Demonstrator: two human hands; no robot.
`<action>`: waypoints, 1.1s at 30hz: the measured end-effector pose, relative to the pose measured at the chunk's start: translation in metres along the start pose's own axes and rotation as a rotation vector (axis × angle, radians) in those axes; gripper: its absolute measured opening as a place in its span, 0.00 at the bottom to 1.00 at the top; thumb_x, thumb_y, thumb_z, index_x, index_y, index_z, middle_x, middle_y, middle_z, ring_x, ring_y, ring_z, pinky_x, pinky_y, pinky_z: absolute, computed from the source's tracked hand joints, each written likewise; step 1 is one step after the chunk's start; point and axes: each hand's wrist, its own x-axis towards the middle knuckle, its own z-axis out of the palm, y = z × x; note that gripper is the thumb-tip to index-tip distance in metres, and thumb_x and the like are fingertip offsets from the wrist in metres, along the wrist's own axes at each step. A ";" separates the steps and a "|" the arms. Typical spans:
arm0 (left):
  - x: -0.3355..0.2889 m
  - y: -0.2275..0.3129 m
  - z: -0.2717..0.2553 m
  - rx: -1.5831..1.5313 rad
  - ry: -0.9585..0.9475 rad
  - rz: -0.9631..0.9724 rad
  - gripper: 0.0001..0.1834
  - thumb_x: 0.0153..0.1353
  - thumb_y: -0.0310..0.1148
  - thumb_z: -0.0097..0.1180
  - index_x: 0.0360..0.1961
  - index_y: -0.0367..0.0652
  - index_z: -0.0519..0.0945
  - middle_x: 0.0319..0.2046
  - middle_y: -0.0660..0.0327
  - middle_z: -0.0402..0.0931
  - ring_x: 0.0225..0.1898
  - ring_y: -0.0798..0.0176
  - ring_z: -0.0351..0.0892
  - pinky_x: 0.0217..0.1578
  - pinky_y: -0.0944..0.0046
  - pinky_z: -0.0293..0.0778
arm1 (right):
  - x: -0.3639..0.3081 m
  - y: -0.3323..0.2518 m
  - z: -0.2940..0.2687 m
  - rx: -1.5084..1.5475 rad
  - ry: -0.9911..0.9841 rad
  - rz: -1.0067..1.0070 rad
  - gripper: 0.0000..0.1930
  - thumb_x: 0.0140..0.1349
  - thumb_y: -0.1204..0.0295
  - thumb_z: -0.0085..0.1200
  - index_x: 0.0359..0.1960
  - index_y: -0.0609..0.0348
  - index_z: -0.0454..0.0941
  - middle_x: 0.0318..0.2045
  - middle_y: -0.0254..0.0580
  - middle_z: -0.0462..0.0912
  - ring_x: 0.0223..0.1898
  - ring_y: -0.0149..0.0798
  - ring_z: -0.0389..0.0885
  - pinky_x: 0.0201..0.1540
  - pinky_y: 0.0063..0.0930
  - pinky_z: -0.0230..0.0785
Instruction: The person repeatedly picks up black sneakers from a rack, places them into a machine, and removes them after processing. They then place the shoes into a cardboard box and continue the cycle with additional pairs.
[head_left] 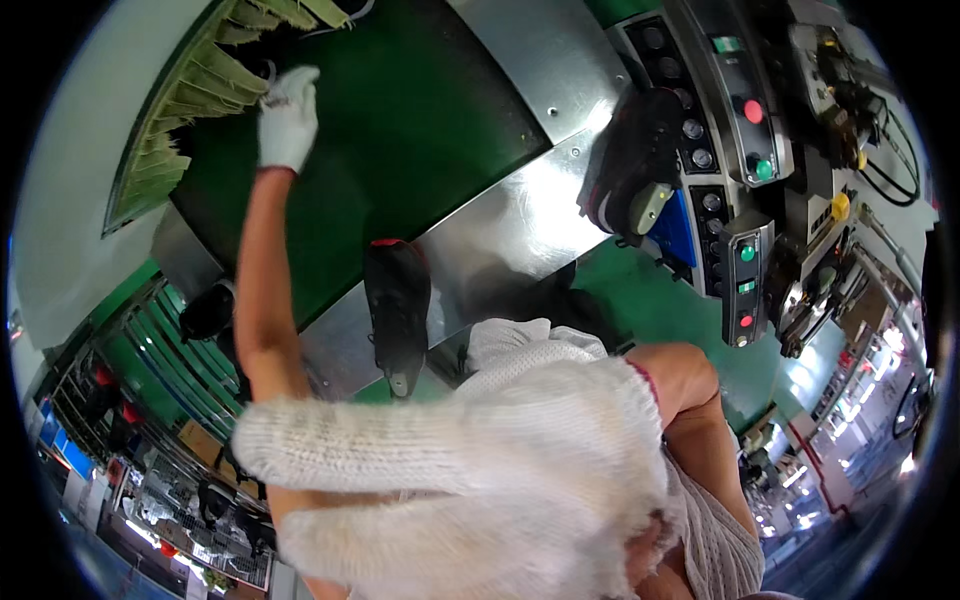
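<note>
My left hand (288, 120), in a white knit glove, reaches out over a green belt (400, 120) at the far left, beside a fringed yellow-green curtain (215, 85). Its fingers look curled together; what they hold, if anything, I cannot make out. Dark shapes and a thin grey loop show by the curtain strips. My right hand (520, 470), in a white knit glove, is raised close to the camera, fingers stretched leftward and parted, with nothing visible in them. A black shoe (398, 310) with a red-edged collar lies at the belt's near metal border (500, 220).
Another black shoe (640, 160) sits at the right, against a control panel (745, 110) with gauges and red and green buttons. Machine arms and hoses (850, 110) stand beyond it. A metal rack (165, 340) is at the lower left.
</note>
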 end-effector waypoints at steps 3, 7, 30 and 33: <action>0.041 -0.123 -0.017 0.388 -0.110 -0.167 0.22 0.71 0.47 0.47 0.55 0.44 0.80 0.50 0.49 0.81 0.54 0.47 0.79 0.57 0.51 0.70 | 0.059 -0.025 -0.009 -0.241 0.507 0.482 0.17 0.66 0.64 0.56 0.54 0.54 0.72 0.36 0.39 0.79 0.33 0.31 0.80 0.38 0.24 0.76; 0.000 -0.284 -0.073 0.751 0.093 -0.752 0.33 0.71 0.55 0.45 0.62 0.39 0.77 0.49 0.43 0.83 0.44 0.45 0.84 0.44 0.52 0.79 | 0.001 -0.025 -0.103 -1.343 0.352 0.051 0.17 0.70 0.69 0.50 0.57 0.63 0.75 0.44 0.50 0.84 0.42 0.36 0.84 0.49 0.28 0.76; -0.001 -0.198 -0.063 0.297 0.107 -0.467 0.16 0.73 0.45 0.49 0.50 0.46 0.78 0.35 0.41 0.82 0.35 0.36 0.82 0.38 0.40 0.77 | -0.365 0.041 -0.205 -1.246 1.309 1.077 0.22 0.68 0.64 0.60 0.57 0.66 0.78 0.49 0.46 0.86 0.48 0.36 0.84 0.53 0.31 0.76; -0.018 -0.130 -0.060 0.068 0.224 -0.506 0.12 0.72 0.40 0.52 0.48 0.45 0.78 0.37 0.42 0.82 0.38 0.35 0.82 0.39 0.41 0.76 | -0.347 0.046 -0.203 -1.474 1.107 1.078 0.18 0.67 0.66 0.58 0.55 0.64 0.80 0.44 0.53 0.87 0.46 0.40 0.87 0.50 0.32 0.77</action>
